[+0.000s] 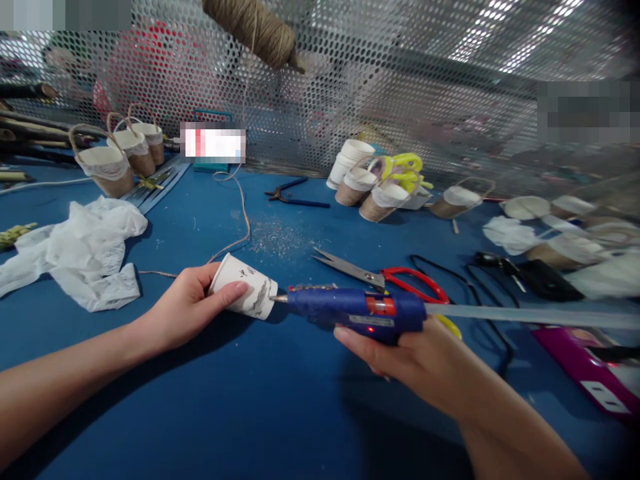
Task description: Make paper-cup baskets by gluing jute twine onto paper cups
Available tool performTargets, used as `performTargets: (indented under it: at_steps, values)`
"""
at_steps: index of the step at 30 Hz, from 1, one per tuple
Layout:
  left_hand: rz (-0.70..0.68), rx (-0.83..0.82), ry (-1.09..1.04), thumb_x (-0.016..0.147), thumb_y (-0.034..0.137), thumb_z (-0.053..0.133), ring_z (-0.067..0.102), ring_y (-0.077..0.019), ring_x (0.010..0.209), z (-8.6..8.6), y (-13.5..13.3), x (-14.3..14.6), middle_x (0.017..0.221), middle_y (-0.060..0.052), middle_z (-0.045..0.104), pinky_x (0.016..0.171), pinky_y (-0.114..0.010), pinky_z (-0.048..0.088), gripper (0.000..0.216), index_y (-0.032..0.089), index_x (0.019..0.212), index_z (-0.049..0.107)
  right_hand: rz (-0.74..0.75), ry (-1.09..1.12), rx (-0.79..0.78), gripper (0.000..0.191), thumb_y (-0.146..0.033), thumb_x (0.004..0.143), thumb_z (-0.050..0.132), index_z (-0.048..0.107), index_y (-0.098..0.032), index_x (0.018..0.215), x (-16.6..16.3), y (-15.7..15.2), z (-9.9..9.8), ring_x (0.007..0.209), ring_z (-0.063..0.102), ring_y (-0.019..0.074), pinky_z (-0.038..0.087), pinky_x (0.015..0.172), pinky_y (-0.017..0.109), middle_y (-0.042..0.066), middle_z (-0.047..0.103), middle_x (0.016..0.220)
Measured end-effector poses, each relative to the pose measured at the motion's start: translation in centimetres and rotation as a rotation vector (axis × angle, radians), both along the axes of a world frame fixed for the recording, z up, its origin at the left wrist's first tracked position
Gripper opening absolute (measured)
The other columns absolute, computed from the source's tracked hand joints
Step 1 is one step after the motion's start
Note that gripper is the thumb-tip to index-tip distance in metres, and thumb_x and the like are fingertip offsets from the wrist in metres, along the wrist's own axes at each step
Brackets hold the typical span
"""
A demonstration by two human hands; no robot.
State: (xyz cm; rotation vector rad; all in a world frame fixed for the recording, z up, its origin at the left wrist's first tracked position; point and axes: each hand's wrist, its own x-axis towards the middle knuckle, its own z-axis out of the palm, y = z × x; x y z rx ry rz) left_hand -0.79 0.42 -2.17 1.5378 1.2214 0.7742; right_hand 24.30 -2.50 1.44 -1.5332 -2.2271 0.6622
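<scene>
My left hand [187, 303] grips a small white paper cup [250, 292] lying on its side just above the blue table [260, 413], its base facing right. My right hand [405, 357] holds a blue hot glue gun [357, 308] with a clear glue stick running out its back to the right. The gun's metal nozzle touches the cup's bottom rim. A length of jute twine [243, 213] runs across the table from behind the cup up toward a hanging spool [255, 27].
Red-handled scissors [385, 273] lie just behind the glue gun. Crumpled white fabric [85, 250] lies at left. Twine-wrapped cup baskets [117, 163] stand back left, more cups [370, 190] back centre. Pliers [293, 195], black cords [480, 287], a perforated metal screen [400, 80] behind.
</scene>
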Motion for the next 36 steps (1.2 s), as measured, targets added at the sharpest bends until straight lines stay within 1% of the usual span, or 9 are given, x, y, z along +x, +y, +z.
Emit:
performTargets:
  at_steps: [2,9,14,17,21,23,28,32,36]
  values:
    - [0.003,-0.001,0.004,0.076,0.039,0.052,0.058,-0.0148,0.066,-0.02,0.03,0.00,0.077,-0.003,0.068,0.060,-0.023,0.046,0.029,0.014,0.085,0.062,-0.012,0.020,0.006,0.038,-0.039,0.078,0.052,0.046,-0.021,0.045,0.10,0.10,-0.10,0.035,0.041,0.0079,0.034,0.036,0.021,-0.005,0.045,0.038]
    - [-0.005,-0.006,-0.004,0.077,0.038,0.052,0.060,-0.0150,0.069,-0.17,-0.01,-0.11,0.081,-0.003,0.069,0.061,-0.022,0.046,0.027,0.015,0.086,0.062,0.058,0.007,-0.039,0.041,-0.041,0.077,0.052,0.045,-0.020,0.042,0.42,0.30,-0.37,0.034,0.041,0.0076,0.033,0.033,0.020,-0.005,0.044,0.038]
    - [-0.003,0.003,0.005,0.076,0.038,0.052,0.061,-0.0168,0.072,-0.21,0.01,-0.16,0.083,-0.004,0.070,0.061,-0.022,0.046,0.028,0.015,0.087,0.063,-0.001,0.027,0.014,0.041,-0.042,0.077,0.052,0.042,-0.021,0.043,0.29,0.29,-0.22,0.034,0.040,0.0078,0.035,0.035,0.021,-0.005,0.044,0.037]
    - [-0.004,0.014,0.015,0.076,0.038,0.052,0.061,-0.0167,0.071,-0.23,0.05,-0.14,0.082,-0.004,0.070,0.061,-0.023,0.046,0.028,0.015,0.087,0.063,0.022,0.004,-0.012,0.040,-0.041,0.076,0.052,0.042,-0.021,0.043,0.26,0.29,-0.18,0.035,0.042,0.0084,0.037,0.036,0.021,-0.005,0.045,0.038]
    - [0.009,-0.003,-0.003,0.076,0.039,0.053,0.060,-0.0151,0.066,-0.21,0.01,-0.09,0.079,-0.003,0.070,0.058,-0.021,0.045,0.027,0.015,0.085,0.063,0.008,0.056,-0.018,0.036,-0.040,0.076,0.053,0.044,-0.022,0.047,0.34,0.54,-0.33,0.032,0.037,0.0074,0.033,0.033,0.022,-0.007,0.042,0.036]
    - [0.010,-0.006,-0.003,0.076,0.038,0.053,0.059,-0.0145,0.065,-0.14,-0.03,-0.08,0.077,-0.002,0.069,0.056,-0.020,0.044,0.026,0.016,0.084,0.063,-0.001,0.068,-0.020,0.036,-0.039,0.076,0.053,0.044,-0.022,0.047,0.38,0.61,-0.40,0.032,0.038,0.0072,0.032,0.033,0.021,-0.007,0.043,0.036]
    - [0.003,0.018,0.020,0.075,0.037,0.054,0.056,-0.0134,0.061,0.07,-0.10,-0.07,0.073,-0.001,0.068,0.053,-0.020,0.042,0.023,0.016,0.080,0.063,0.062,0.080,-0.077,0.040,-0.038,0.077,0.053,0.042,-0.021,0.043,0.36,0.68,-0.23,0.033,0.039,0.0067,0.032,0.033,0.020,-0.006,0.042,0.036]
    - [0.003,-0.002,0.014,0.075,0.037,0.054,0.056,-0.0132,0.060,0.10,-0.14,-0.09,0.071,-0.001,0.067,0.051,-0.020,0.042,0.024,0.016,0.082,0.063,0.009,0.103,-0.097,0.038,-0.037,0.077,0.053,0.041,-0.020,0.045,0.28,0.86,0.01,0.033,0.039,0.0066,0.033,0.034,0.020,-0.006,0.042,0.037]
    - [-0.008,0.004,0.026,0.075,0.036,0.054,0.055,-0.0123,0.060,0.05,-0.19,-0.19,0.070,-0.001,0.066,0.051,-0.019,0.042,0.023,0.016,0.080,0.063,0.021,0.123,-0.178,0.037,-0.037,0.077,0.052,0.042,-0.020,0.046,0.23,0.85,0.04,0.033,0.040,0.0063,0.033,0.035,0.019,-0.006,0.042,0.037]
